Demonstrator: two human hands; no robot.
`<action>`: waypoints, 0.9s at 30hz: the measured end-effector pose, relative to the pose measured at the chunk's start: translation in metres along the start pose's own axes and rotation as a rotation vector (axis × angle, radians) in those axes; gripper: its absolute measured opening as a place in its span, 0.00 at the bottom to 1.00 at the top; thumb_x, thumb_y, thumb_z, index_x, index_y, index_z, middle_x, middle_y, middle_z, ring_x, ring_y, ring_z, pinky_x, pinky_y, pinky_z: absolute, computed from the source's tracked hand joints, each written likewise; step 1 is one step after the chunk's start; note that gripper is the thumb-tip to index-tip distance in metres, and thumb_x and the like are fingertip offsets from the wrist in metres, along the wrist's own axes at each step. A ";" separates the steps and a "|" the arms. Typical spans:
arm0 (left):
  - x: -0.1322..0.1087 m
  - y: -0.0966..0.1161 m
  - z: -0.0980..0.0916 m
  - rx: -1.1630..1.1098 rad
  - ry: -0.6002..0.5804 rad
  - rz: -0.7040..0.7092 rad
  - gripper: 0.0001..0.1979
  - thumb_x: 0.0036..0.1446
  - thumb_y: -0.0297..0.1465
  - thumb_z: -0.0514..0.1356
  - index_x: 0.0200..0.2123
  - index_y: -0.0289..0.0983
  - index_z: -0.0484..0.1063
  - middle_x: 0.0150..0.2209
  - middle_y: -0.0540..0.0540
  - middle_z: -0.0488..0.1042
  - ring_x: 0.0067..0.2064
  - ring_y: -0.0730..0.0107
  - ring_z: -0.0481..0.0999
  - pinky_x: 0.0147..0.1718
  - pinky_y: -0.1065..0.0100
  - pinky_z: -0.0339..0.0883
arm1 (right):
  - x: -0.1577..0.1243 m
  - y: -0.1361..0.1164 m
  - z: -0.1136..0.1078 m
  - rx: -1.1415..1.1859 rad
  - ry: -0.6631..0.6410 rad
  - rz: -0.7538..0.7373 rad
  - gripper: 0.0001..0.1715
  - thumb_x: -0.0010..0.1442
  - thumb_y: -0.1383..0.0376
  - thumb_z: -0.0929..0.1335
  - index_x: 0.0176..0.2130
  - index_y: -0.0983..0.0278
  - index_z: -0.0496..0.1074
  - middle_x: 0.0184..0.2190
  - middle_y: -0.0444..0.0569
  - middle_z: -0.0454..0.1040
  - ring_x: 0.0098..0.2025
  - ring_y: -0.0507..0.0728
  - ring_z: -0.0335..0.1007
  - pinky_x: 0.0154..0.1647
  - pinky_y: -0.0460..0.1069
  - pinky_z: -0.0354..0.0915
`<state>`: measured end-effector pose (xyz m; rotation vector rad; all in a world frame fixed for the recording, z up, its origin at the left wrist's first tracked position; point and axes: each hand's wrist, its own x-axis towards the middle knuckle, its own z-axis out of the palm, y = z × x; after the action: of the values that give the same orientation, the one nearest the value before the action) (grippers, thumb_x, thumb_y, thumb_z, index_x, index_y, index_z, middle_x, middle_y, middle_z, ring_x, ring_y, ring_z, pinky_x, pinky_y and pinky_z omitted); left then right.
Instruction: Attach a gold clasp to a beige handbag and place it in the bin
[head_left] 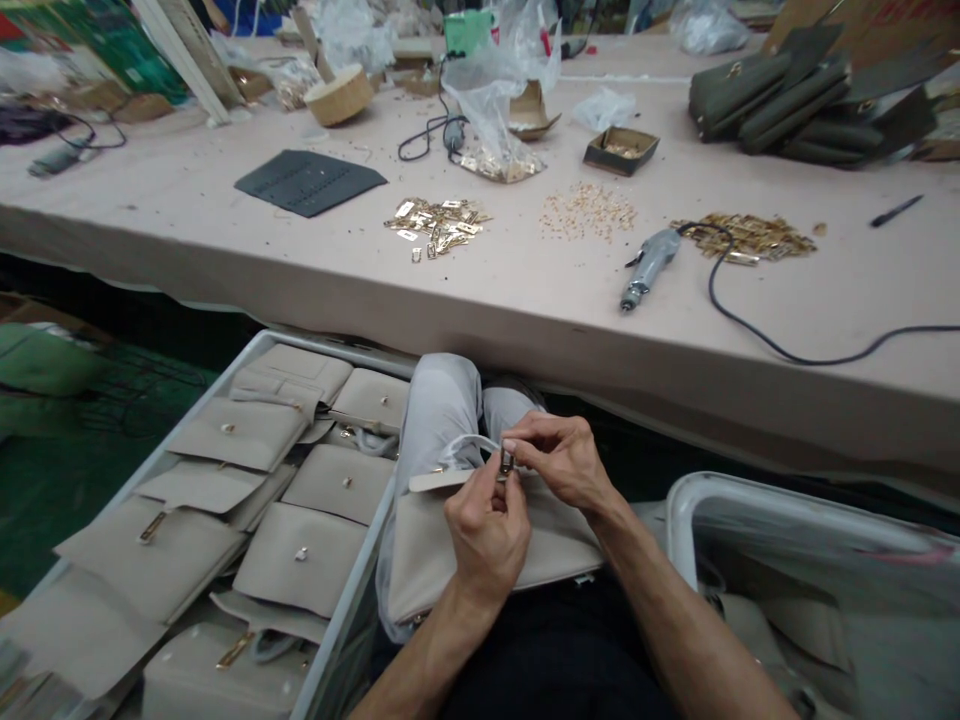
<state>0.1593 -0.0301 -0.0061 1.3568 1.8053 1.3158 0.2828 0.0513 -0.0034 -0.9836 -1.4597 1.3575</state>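
Observation:
A beige handbag [424,545] lies across my lap, with its flap [435,481] raised toward my fingers. My left hand [491,525] is closed, thumb and fingers pinching near the flap's edge. Opposite it, my right hand [562,455] pinches the upper end of a small metal clasp piece [507,462]. Both sets of fingertips meet around this piece and partly hide it. A thin pale handle [472,438] curves up just behind the hands.
Left of my legs, a white bin [341,600] holds several beige bags. Another white bin [679,500] stands to my right. On the table [495,290] lie an electric screwdriver [651,268] with its cord, gold fitting piles [442,225], tiny screws [589,212] and dark bags [795,100].

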 end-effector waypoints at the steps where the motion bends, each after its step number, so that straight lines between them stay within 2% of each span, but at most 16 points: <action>1: 0.000 0.000 0.000 0.006 0.000 0.005 0.17 0.62 0.33 0.64 0.51 0.34 0.82 0.35 0.37 0.84 0.28 0.61 0.80 0.31 0.64 0.75 | 0.000 0.000 0.000 0.006 0.002 0.002 0.06 0.60 0.63 0.75 0.37 0.62 0.86 0.32 0.50 0.79 0.33 0.55 0.73 0.31 0.47 0.67; 11: -0.002 -0.009 0.006 0.106 -0.032 0.028 0.18 0.64 0.34 0.61 0.53 0.30 0.81 0.32 0.37 0.83 0.27 0.60 0.80 0.32 0.63 0.75 | -0.002 0.001 -0.004 -0.043 -0.023 -0.036 0.07 0.62 0.62 0.75 0.38 0.62 0.86 0.32 0.50 0.79 0.33 0.55 0.74 0.31 0.47 0.67; 15: -0.003 -0.009 0.006 0.104 -0.044 0.017 0.19 0.65 0.34 0.61 0.53 0.29 0.80 0.35 0.35 0.83 0.29 0.59 0.81 0.32 0.63 0.75 | -0.004 0.001 -0.007 -0.037 -0.034 -0.059 0.07 0.62 0.62 0.75 0.38 0.62 0.86 0.31 0.50 0.79 0.31 0.54 0.73 0.30 0.47 0.68; 17: 0.000 -0.007 0.003 0.047 -0.094 -0.032 0.20 0.65 0.35 0.61 0.55 0.30 0.80 0.34 0.37 0.84 0.29 0.60 0.81 0.32 0.65 0.74 | -0.006 0.003 -0.006 0.011 -0.021 -0.048 0.07 0.62 0.62 0.75 0.39 0.62 0.85 0.32 0.49 0.78 0.30 0.53 0.72 0.29 0.47 0.68; 19: 0.005 -0.003 -0.001 -0.056 -0.181 -0.131 0.19 0.67 0.37 0.60 0.55 0.33 0.80 0.28 0.42 0.82 0.26 0.64 0.80 0.29 0.68 0.73 | -0.008 0.004 -0.004 0.062 -0.018 -0.024 0.07 0.62 0.62 0.75 0.39 0.62 0.85 0.32 0.49 0.77 0.29 0.52 0.73 0.28 0.46 0.69; 22: 0.012 0.002 -0.006 -0.218 -0.281 -0.276 0.18 0.66 0.39 0.59 0.48 0.33 0.83 0.18 0.48 0.77 0.19 0.69 0.75 0.23 0.73 0.69 | -0.009 0.007 -0.003 0.121 -0.036 0.007 0.07 0.61 0.62 0.76 0.38 0.63 0.85 0.33 0.49 0.77 0.27 0.52 0.73 0.27 0.46 0.70; 27: 0.014 0.001 -0.007 -0.340 -0.275 -0.347 0.16 0.63 0.39 0.62 0.42 0.31 0.83 0.17 0.48 0.76 0.17 0.74 0.72 0.19 0.76 0.65 | -0.010 0.011 -0.011 0.126 -0.145 0.023 0.09 0.63 0.62 0.75 0.42 0.63 0.85 0.35 0.49 0.76 0.28 0.52 0.75 0.29 0.47 0.72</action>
<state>0.1484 -0.0202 -0.0007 0.9393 1.4691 1.1236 0.2957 0.0459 -0.0156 -0.8382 -1.4527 1.5450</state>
